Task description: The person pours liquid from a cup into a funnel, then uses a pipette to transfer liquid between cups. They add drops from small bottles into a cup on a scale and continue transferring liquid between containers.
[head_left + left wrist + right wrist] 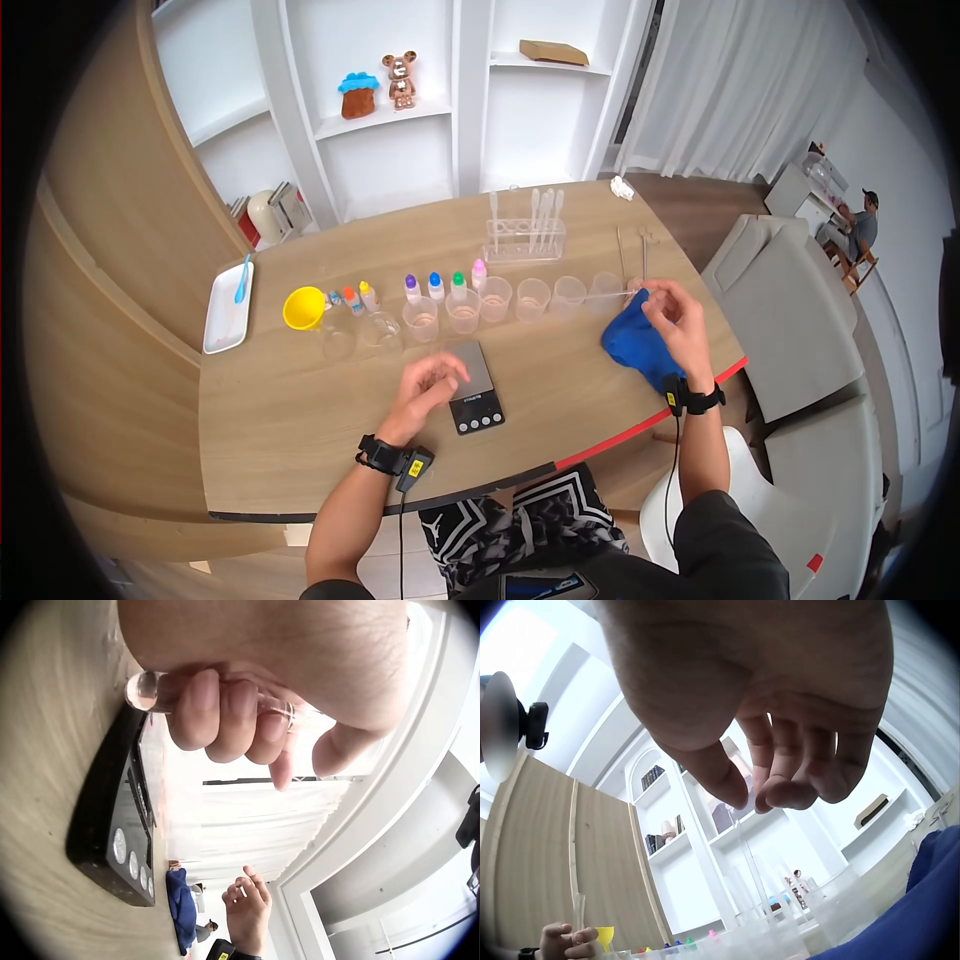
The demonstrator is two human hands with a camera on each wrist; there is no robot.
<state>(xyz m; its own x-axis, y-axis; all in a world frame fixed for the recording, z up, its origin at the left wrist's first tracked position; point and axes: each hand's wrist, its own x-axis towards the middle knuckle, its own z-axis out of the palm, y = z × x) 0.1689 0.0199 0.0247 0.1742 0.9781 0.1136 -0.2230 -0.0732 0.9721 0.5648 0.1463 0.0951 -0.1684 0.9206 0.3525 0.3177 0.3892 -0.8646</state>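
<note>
The left hand (428,392) is over the black digital scale (478,412), its fingers (238,720) curled round a clear glass tube (144,691). The tube's rounded end sticks out beside the scale (112,825). Thumb and fingertips of the right hand (680,325) pinch one end of a thin clear stick (605,294), possibly a dropper. In the right wrist view the stick (751,862) slants down from the right hand (765,727) towards the cups (772,937). A blue cloth (638,340) lies just under that hand.
Several clear cups (463,312) stand in a row before small bottles with coloured caps (458,282). Behind is a clear rack (523,240) with tubes and droppers. A yellow funnel (303,308) and a white tray (230,315) are on the left; metal tools (643,252) lie back right.
</note>
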